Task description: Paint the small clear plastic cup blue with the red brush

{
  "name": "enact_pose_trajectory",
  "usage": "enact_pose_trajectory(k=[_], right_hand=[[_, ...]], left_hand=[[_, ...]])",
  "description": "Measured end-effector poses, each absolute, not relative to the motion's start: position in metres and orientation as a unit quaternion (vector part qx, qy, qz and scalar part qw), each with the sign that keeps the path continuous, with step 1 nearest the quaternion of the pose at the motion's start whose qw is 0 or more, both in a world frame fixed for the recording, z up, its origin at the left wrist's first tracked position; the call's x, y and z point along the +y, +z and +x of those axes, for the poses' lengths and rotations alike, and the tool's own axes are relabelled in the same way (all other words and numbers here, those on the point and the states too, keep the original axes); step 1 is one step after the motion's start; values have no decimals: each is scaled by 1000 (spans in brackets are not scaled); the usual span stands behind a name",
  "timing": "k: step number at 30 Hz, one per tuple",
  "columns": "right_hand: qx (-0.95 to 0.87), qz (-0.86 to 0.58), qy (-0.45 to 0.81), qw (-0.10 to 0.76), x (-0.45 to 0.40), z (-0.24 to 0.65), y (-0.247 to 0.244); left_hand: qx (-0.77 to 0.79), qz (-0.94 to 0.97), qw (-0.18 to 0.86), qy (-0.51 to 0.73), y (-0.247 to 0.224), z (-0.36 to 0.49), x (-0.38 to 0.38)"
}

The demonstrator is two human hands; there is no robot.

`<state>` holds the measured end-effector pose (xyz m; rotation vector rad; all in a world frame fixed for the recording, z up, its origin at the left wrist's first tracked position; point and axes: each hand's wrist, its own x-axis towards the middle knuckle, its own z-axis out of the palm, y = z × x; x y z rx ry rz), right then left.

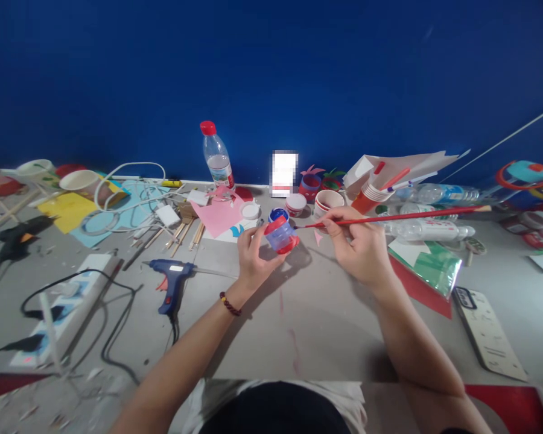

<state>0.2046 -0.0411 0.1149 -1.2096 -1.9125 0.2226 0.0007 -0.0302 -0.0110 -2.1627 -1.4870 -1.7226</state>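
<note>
My left hand (254, 258) grips a small clear plastic piece (279, 235) with red edges and blue-violet paint on its side. A long red paintbrush (389, 217) is pinched in my right hand (357, 244); its dark tip meets the right side of the plastic piece. Just behind the piece sits an open jar of blue paint (279, 213). A white-lidded jar (295, 204) and a paper cup (329, 200) stand behind my hands.
A blue glue gun (174, 280) and a power strip (67, 310) with cables lie left. Behind stands a red-capped bottle (218, 158). Right are red cups (371, 196), plastic bottles (434, 229), a green packet (429, 265) and a phone (489, 331).
</note>
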Motion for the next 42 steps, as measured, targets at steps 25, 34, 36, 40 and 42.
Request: enact_pose_trajectory(k=[25,34,36,40,42], right_hand=[[-778,-439,140,428,-49,188,111],[-758,-489,65,428,-38,199,108],[-753,-495,74,426,-36,200,105],[-763,-479,115,419,-39,194,101],[-772,-462,125,418,-44,189,102]], left_hand=[[-478,-703,0,-527,-13,3,-32],[-487,-702,-11,-520,-12,2,-33],[-488,-708,-8,-511,-11,2,-33],[-483,-712,1,-510,-12,2,-32],[-479,-711,7,-514,-14,1,-32]])
